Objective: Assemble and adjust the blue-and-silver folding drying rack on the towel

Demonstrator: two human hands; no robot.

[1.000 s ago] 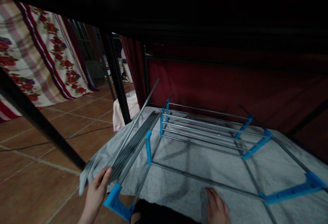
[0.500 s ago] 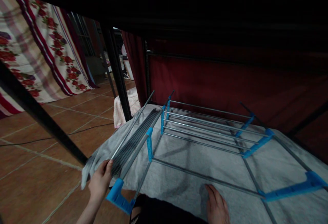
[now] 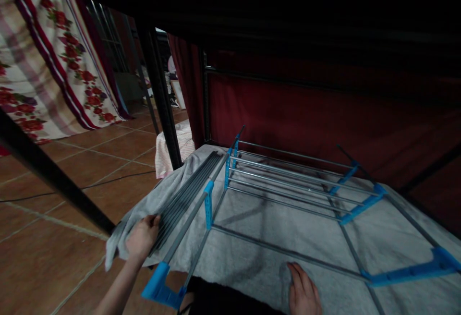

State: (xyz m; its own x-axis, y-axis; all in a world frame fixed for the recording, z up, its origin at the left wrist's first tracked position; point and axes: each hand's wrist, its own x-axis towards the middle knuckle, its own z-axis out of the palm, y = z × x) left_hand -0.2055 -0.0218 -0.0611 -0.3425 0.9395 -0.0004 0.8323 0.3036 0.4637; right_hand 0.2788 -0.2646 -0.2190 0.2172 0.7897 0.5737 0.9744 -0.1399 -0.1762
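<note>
At the left, the left hand (image 3: 141, 239) has its fingertips against the near ends of the loose gray rods (image 3: 190, 187) on the gray cloth (image 3: 252, 257); I can't tell whether its grip is closed on 1 of them, and a sideways nudge could roll an outer rod off the rumpled edge. Just beside its forearm juts 1 blue corner bracket (image 3: 156, 284) of the rack (image 3: 309, 190), so a careless swing could jolt the frame, while farther right the right hand (image 3: 305, 292) rests ungrasping on the cloth.

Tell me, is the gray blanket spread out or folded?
Spread out: the gray blanket lies wide and mostly flat under the rack.
</note>
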